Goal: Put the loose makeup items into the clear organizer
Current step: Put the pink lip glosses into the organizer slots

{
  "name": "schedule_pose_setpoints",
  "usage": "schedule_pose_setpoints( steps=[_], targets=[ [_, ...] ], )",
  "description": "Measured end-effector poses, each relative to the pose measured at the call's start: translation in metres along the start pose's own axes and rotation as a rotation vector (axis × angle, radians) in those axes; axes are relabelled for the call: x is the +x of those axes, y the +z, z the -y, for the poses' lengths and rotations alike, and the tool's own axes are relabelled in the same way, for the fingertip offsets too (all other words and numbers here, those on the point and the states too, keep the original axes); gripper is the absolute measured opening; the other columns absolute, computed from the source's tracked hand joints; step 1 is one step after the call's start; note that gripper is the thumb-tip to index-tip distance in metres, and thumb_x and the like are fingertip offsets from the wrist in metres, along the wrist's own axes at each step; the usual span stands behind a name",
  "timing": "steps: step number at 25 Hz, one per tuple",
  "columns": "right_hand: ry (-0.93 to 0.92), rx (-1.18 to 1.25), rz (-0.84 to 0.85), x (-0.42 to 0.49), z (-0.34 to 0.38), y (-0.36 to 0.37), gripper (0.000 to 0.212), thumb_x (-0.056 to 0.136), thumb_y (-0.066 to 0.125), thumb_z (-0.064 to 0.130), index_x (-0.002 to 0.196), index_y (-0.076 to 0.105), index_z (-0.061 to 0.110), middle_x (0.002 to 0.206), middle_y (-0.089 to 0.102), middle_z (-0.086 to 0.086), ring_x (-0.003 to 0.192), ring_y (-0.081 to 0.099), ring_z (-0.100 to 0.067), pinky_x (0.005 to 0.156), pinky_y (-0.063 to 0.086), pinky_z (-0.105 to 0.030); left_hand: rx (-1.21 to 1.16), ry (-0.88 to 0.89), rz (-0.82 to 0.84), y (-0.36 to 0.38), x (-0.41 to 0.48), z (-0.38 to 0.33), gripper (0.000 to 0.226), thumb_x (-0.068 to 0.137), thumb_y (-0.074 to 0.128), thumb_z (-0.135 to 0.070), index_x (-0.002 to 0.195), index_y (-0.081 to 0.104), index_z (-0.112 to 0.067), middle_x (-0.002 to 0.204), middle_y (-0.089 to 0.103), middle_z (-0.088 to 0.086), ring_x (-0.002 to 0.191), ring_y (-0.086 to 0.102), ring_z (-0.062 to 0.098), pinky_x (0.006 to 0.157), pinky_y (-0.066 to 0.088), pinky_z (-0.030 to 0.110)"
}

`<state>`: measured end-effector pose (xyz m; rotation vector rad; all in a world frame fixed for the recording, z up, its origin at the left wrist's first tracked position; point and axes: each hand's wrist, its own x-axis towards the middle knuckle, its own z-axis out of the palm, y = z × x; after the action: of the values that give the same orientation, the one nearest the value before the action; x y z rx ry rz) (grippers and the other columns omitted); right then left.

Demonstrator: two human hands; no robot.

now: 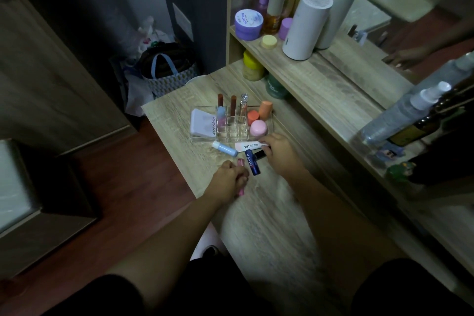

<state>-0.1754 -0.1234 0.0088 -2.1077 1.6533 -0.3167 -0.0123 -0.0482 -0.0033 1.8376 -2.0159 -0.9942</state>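
Organizer [269, 120]: clear plastic, ridged slots, on the woodgrain desk [179, 110].
Left hand [228, 181]: I pinched a slim pink tube [241, 188] just before it.
Right hand [278, 152]: curled over a black item [259, 154]; grip unclear.

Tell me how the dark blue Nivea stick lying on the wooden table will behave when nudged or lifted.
The dark blue Nivea stick lies on its side and looks cylindrical, so a sideways nudge would probably roll it. It appears to be rigid plastic, likely stiff and light. Its smooth, glossy surface may be slightly slippery.
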Motion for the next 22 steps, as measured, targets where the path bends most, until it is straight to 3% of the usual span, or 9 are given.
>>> schedule_pose_setpoints(
  steps=[5,15,19,22],
  targets=[
    [0.007,-0.163,0.11,0.011,0.002,0.003,0.02,0.092,0.054,0.011,0.111,0.06,0.009,0.113,0.061,-0.013,0.101,0.058,-0.028,0.085,0.047,-0.034,0.005,-0.022,0.009,-0.003,0.003,-0.003,0.024,0.091,0.055,-0.017,0.111,0.067,-0.013,0.109,0.055,0.021,0.098,0.057,0.032,0.084,0.043,0.026],
    [-0.08,-0.37,0.263,0.027,0.007,-0.008,0.033,0.093,0.053,0.013,0.126,0.057,0.014,0.121,0.061,-0.013,0.11,0.057,-0.029,0.094,0.049,-0.042,0.005,0.002,0.026,-0.006,0.009,0.0,0.022,0.091,0.056,-0.018,0.108,0.067,-0.012,0.105,0.06,0.023,0.099,0.056,0.032,0.085,0.043,0.03],
    [-0.083,-0.295,0.258,0.023,0.004,-0.01,0.034,0.092,0.055,0.012,0.126,0.054,0.01,0.128,0.056,-0.012,0.115,0.053,-0.028,0.099,0.046,-0.041,-0.03,0.055,0.02,-0.008,0.008,0.005,0.02,0.089,0.056,-0.015,0.103,0.069,-0.011,0.097,0.065,0.021,0.092,0.057,0.029,0.082,0.044,0.032],
    [-0.075,-0.158,0.238,0.02,-0.003,-0.014,0.028,0.091,0.057,0.01,0.119,0.057,0.011,0.121,0.06,-0.012,0.11,0.056,-0.028,0.096,0.047,-0.042,-0.13,0.097,-0.015,-0.013,0.005,0.007,0.012,0.086,0.058,-0.011,0.096,0.064,-0.013,0.085,0.067,0.015,0.078,0.061,0.023,0.071,0.048,0.03]
  ],
)
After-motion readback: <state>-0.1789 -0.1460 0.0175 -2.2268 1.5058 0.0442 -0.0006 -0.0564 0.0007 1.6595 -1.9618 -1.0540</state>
